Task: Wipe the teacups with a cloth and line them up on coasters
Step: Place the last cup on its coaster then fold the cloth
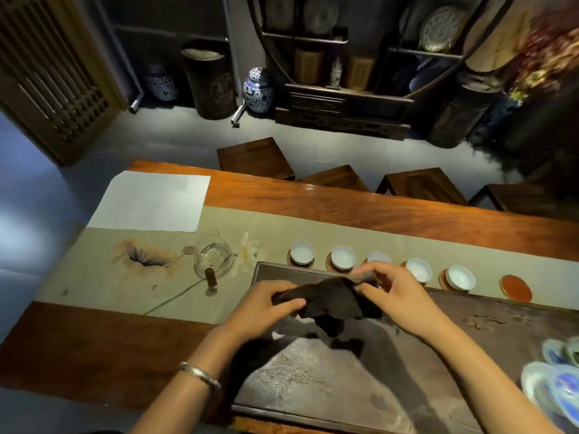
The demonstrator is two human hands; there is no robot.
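Observation:
Both hands hold a dark cloth (333,300) above the stone tea tray (313,380). My left hand (266,303) pinches its left end; my right hand (391,291) grips its right end. Beyond the tray, several white teacups stand in a row on brown coasters: the leftmost teacup (301,252), a second teacup (343,257), a teacup (379,257) partly hidden behind my right hand, then a teacup (419,269) and the rightmost teacup (460,277). One red-brown coaster (515,288) at the right end of the row bears no cup.
A glass pitcher (214,260) with a wooden handle sits left of the tray on the painted table runner (109,277). A white sheet (150,200) lies at the far left. Blue-and-white dishes (554,383) sit at the right edge. Wooden stools (255,158) line the table's far side.

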